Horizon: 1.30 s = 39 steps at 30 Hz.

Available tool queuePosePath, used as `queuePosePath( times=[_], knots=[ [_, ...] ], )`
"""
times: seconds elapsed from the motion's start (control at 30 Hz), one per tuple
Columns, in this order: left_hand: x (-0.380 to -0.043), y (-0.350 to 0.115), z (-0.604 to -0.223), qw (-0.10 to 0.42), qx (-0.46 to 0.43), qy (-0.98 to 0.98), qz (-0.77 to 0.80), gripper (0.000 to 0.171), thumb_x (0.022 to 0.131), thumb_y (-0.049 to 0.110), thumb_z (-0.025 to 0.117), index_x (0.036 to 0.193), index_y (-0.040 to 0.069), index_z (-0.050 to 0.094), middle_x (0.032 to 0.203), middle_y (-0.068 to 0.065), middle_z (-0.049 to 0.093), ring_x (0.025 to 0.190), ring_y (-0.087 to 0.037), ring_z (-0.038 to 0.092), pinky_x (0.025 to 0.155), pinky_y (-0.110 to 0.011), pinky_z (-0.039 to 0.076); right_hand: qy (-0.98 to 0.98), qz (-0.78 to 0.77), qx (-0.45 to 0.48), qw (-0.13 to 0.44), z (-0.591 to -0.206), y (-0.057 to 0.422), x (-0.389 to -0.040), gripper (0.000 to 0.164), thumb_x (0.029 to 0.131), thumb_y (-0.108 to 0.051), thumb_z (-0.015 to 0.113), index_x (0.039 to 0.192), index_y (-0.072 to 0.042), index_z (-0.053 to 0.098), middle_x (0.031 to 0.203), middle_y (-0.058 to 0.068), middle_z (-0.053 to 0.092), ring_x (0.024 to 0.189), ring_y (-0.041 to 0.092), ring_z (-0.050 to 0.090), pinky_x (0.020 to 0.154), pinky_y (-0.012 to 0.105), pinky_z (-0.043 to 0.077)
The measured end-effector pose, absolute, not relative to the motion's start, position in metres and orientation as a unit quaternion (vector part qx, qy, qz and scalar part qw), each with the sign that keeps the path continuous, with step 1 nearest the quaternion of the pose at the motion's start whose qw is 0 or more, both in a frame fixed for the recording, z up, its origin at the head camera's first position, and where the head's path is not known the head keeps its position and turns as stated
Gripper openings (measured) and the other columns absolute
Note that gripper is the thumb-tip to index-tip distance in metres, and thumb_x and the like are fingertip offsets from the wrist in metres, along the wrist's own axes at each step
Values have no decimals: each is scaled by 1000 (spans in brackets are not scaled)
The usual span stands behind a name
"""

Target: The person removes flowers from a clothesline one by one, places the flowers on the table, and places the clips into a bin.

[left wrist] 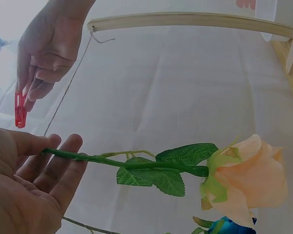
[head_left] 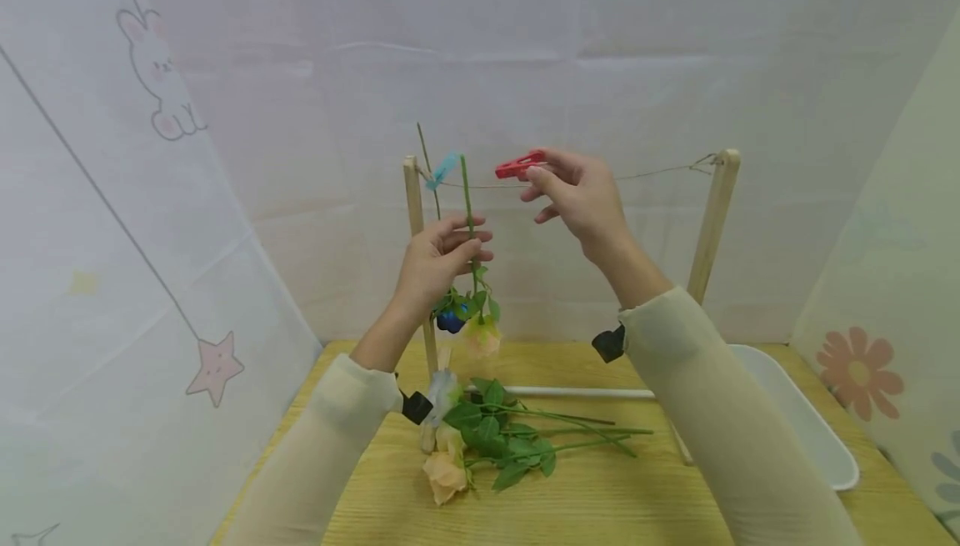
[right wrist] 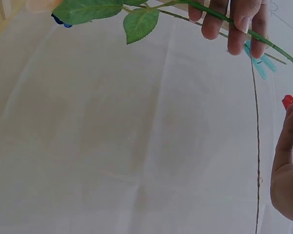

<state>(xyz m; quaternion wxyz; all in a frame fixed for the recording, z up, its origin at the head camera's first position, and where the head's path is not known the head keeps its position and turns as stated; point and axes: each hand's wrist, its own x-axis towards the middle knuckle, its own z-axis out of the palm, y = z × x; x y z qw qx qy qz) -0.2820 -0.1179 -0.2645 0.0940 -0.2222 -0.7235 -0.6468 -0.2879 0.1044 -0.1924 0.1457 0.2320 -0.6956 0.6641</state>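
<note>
My left hand (head_left: 435,267) pinches the green stem of a peach rose (left wrist: 251,170), which hangs head down beside the string. Its stem top reaches slightly above the string (head_left: 491,187). Up and to the right, my right hand (head_left: 581,196) holds a red clothespin (head_left: 519,165) by its end, close to the string. A blue rose (head_left: 452,318) hangs upside down behind the left hand, its stem clipped to the string by a light blue clothespin (head_left: 442,171). In the right wrist view, the right hand (right wrist: 288,151) is cut off by the frame's edge.
Two wooden posts (head_left: 712,225) carry the string, with a white rod (head_left: 577,393) low between them. Several roses with leafy stems (head_left: 517,438) lie on the wooden table (head_left: 600,513), peach blooms (head_left: 445,475) toward the left. A white tray (head_left: 847,473) is at the right.
</note>
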Motion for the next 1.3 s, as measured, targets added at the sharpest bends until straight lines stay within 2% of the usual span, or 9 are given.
queuePosePath(
  times=[0.2, 0.43, 0.67, 0.8, 1.03, 1.3],
  knots=[
    [-279, -117, -268, 89, -237, -732, -632, 32, 102, 10, 62, 133, 8, 63, 124, -18, 70, 97, -24, 74, 90, -40, 59, -682, 671, 249, 151, -201, 114, -288, 43, 97, -18, 70, 137, -3, 62, 105, 10, 72, 80, 22, 69, 60, 29, 61],
    [-271, -118, -272, 81, -245, -735, -627, 31, 102, 9, 62, 133, 7, 63, 123, -19, 70, 96, -23, 74, 88, -39, 60, -683, 668, 262, 138, -212, 123, -283, 45, 98, -17, 69, 140, -4, 59, 104, 11, 70, 75, 19, 69, 64, 29, 61],
    [-264, -116, -278, 64, -266, -726, -631, 31, 101, 6, 61, 132, 3, 63, 120, -19, 71, 94, -24, 74, 91, -43, 59, -699, 653, 257, 137, -222, 130, -275, 45, 98, -17, 69, 140, -3, 59, 105, 11, 71, 77, 21, 70, 68, 29, 62],
    [-259, -117, -282, 68, -272, -731, -623, 30, 101, 6, 62, 131, 4, 63, 120, -18, 71, 95, -27, 74, 87, -38, 60, -708, 647, 251, 130, -227, 134, -273, 46, 97, -18, 70, 140, -4, 59, 104, 8, 71, 77, 20, 70, 69, 30, 62],
    [-255, -118, -287, 84, -273, -744, -603, 30, 101, 5, 61, 131, 4, 64, 119, -17, 72, 94, -26, 74, 86, -41, 61, -712, 646, 249, 121, -236, 145, -268, 46, 97, -16, 70, 139, -2, 59, 101, 5, 72, 76, 20, 70, 69, 30, 62],
    [-250, -116, -295, 117, -286, -768, -561, 30, 100, 7, 63, 130, 9, 66, 115, -17, 73, 92, -26, 74, 81, -32, 61, -718, 638, 250, 125, -255, 161, -266, 47, 99, -15, 67, 141, 1, 56, 98, 0, 73, 75, 18, 70, 68, 29, 62]
  ],
)
